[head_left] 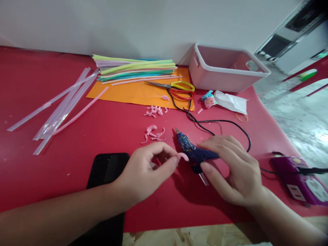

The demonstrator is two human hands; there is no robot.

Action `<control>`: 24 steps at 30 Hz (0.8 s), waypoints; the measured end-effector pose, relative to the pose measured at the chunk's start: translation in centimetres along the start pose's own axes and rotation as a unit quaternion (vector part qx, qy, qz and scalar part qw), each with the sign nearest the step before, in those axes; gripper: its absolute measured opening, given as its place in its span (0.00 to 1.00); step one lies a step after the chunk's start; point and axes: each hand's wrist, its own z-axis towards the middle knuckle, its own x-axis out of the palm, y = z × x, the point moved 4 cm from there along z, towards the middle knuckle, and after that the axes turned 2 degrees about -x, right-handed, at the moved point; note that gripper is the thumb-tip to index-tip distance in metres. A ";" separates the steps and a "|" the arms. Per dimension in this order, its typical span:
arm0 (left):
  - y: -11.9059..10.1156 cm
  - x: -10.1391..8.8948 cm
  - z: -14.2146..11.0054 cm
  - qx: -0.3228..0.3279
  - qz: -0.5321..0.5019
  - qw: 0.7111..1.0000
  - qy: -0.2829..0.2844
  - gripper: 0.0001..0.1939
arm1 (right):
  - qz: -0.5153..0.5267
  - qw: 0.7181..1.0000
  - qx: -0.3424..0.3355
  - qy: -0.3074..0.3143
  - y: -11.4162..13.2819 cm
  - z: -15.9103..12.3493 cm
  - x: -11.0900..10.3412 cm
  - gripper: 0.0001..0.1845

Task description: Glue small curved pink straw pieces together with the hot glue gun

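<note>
Pinched between the thumb and fingers of my left hand (151,171) is a short, curled piece of pink pipe cleaner (183,156). My right hand (234,167) has its thumb and fingers about the handle of a dark blue glue gun (188,145), which rests on its side with the nozzle pointing away. A clear glue stick (204,179) pokes out of the gun's back end. Beyond my left hand lie two small heaps of curled pink pieces, a nearer heap (153,133) and a farther heap (155,111).
Scissors (176,87) and a bundle of coloured pipe cleaners (135,70) lie on an orange sheet (123,94). Clear glue sticks (66,102) are at left, a phone (107,167) under my left forearm. A pink bin (220,77), black cord (225,121) and purple power strip (289,171) are at right.
</note>
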 end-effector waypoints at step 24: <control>1.1 -0.6 1.0 -0.152 -0.338 0.928 -0.048 0.08 | 0.038 0.994 0.099 -0.011 -1.0 -1.0 -0.8 0.07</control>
